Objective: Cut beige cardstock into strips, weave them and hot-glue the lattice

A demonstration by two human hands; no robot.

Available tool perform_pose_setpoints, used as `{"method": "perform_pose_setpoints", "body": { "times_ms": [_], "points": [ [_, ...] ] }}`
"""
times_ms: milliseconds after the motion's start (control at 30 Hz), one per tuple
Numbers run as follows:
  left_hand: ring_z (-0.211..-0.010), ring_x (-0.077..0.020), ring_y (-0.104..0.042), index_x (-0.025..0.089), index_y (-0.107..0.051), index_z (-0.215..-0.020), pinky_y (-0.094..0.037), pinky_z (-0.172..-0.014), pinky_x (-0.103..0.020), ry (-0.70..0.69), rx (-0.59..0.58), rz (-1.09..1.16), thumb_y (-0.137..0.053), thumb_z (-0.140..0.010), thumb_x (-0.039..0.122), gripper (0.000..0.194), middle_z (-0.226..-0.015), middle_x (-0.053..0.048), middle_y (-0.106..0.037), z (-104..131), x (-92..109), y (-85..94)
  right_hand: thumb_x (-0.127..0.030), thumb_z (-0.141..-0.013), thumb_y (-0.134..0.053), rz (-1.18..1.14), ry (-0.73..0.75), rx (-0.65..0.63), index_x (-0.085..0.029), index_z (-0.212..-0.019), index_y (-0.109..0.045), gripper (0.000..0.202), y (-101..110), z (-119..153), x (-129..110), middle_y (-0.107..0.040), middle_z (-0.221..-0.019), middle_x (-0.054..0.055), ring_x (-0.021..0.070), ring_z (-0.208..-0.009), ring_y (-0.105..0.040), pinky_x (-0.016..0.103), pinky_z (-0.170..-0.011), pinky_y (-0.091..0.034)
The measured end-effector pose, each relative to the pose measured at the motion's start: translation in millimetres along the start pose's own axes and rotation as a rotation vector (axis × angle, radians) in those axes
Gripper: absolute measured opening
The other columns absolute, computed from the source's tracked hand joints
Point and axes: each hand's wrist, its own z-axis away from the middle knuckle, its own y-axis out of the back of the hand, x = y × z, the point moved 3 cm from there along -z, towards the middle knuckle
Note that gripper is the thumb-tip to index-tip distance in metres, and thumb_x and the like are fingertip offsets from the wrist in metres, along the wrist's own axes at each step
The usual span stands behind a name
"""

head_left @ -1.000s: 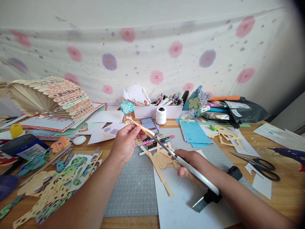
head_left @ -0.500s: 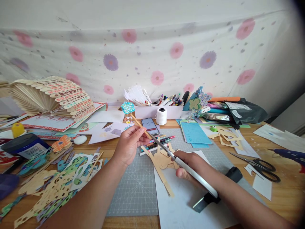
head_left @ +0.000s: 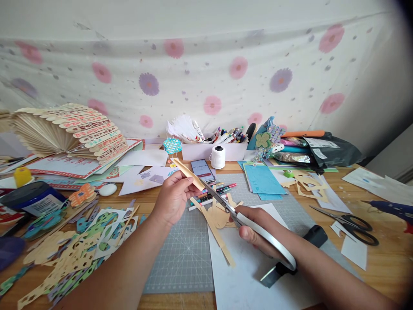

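Observation:
Between the thumb and fingers of my left hand [head_left: 176, 193] is a narrow cream paper strip [head_left: 187, 173], slanting up to the left. My right hand [head_left: 258, 230] is closed around the light handles of a pair of scissors [head_left: 222, 200]. Their blade tips meet the lower right end of the strip; whether they are cutting into it I cannot tell. Below the blades, cream paper pieces [head_left: 219, 217] and a long strip [head_left: 222, 245] lie across a white sheet [head_left: 238, 275] and the grey cutting mat [head_left: 180, 254].
Several markers [head_left: 213, 191], a phone [head_left: 202, 170] and a white thread spool [head_left: 218, 157] lie beyond my hands. Paper cutouts [head_left: 77, 254] crowd the left. Black-handled scissors [head_left: 353, 226] and a blue glue gun [head_left: 387, 209] rest at right. A black-handled cutter [head_left: 280, 267] sits below my right wrist.
The cream strip has turned so its broad face shows instead of its edge. The scissors' handles have rotated slightly in my right hand. Both hands stay nearly in place.

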Motion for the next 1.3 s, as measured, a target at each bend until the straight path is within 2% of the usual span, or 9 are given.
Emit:
{"method": "perform_pose_setpoints", "body": {
  "times_ms": [200,333,500,667,933,1167,1300],
  "points": [
    [-0.057,-0.0133,-0.063,0.017,-0.059,-0.074,-0.057,-0.056,-0.029,0.006,0.020,0.052,-0.076,-0.060,0.027,0.024,-0.062,0.002,-0.067,0,0,1.3,-0.080,-0.085,-0.035,-0.105,-0.042,-0.031,-0.016,-0.093,-0.055,0.067,-5,-3,0,-0.050,-0.072,0.000,0.0111,-0.054,-0.047,0.023,-0.049,-0.035],
    [-0.059,-0.0129,-0.062,0.017,-0.060,-0.076,-0.057,-0.055,-0.028,-0.007,0.022,0.066,-0.077,-0.061,0.030,0.027,-0.064,0.002,-0.066,0,1,0.0,-0.078,-0.087,-0.036,-0.170,-0.018,-0.026,-0.016,-0.098,-0.056,0.066,-9,0,1,-0.048,-0.071,-0.001,0.0109,-0.053,-0.048,0.023,-0.049,-0.037],
    [-0.056,-0.0122,-0.060,0.016,-0.059,-0.069,-0.057,-0.055,-0.028,-0.013,0.008,0.031,-0.079,-0.060,0.032,0.027,-0.059,0.002,-0.064,3,0,-3.9,-0.075,-0.089,-0.034,-0.149,0.036,-0.001,-0.017,-0.105,-0.057,0.065,-8,5,-2,-0.050,-0.075,0.000,0.0133,-0.062,-0.049,0.026,-0.059,-0.041],
    [-0.049,-0.0103,-0.054,0.016,-0.058,-0.063,-0.058,-0.056,-0.030,-0.017,0.018,-0.042,-0.077,-0.060,0.033,0.025,-0.054,0.004,-0.060,5,2,-3.0,-0.076,-0.090,-0.030,-0.052,0.042,0.019,-0.017,-0.099,-0.057,0.066,-5,3,-8,-0.056,-0.085,0.005,0.0186,-0.076,-0.053,0.029,-0.068,-0.043],
    [-0.047,-0.0109,-0.057,0.016,-0.062,-0.063,-0.046,-0.046,-0.021,-0.103,0.072,-0.194,-0.072,-0.064,0.028,0.016,-0.054,0.002,-0.064,3,4,1.9,-0.077,-0.089,-0.029,-0.006,-0.015,0.008,-0.017,-0.098,-0.057,0.067,-4,3,-16,-0.062,-0.092,0.009,0.0251,-0.088,-0.058,0.035,-0.078,-0.048],
    [-0.046,-0.0107,-0.056,0.016,-0.061,-0.063,-0.044,-0.045,-0.020,-0.105,0.079,-0.227,-0.070,-0.065,0.029,0.016,-0.054,0.001,-0.064,4,5,1.4,-0.080,-0.085,-0.033,-0.035,-0.035,0.038,-0.015,-0.098,-0.059,0.071,-10,-2,-6,-0.059,-0.085,0.005,0.0207,-0.076,-0.055,0.029,-0.065,-0.041],
    [-0.047,-0.0106,-0.057,0.016,-0.061,-0.062,-0.044,-0.045,-0.020,-0.098,0.085,-0.217,-0.069,-0.064,0.029,0.016,-0.054,0.002,-0.064,3,4,1.8,-0.081,-0.084,-0.036,-0.006,-0.071,0.038,-0.015,-0.099,-0.060,0.071,-12,-3,-4,-0.059,-0.081,0.004,0.0191,-0.073,-0.054,0.028,-0.063,-0.039]
  ]
}}
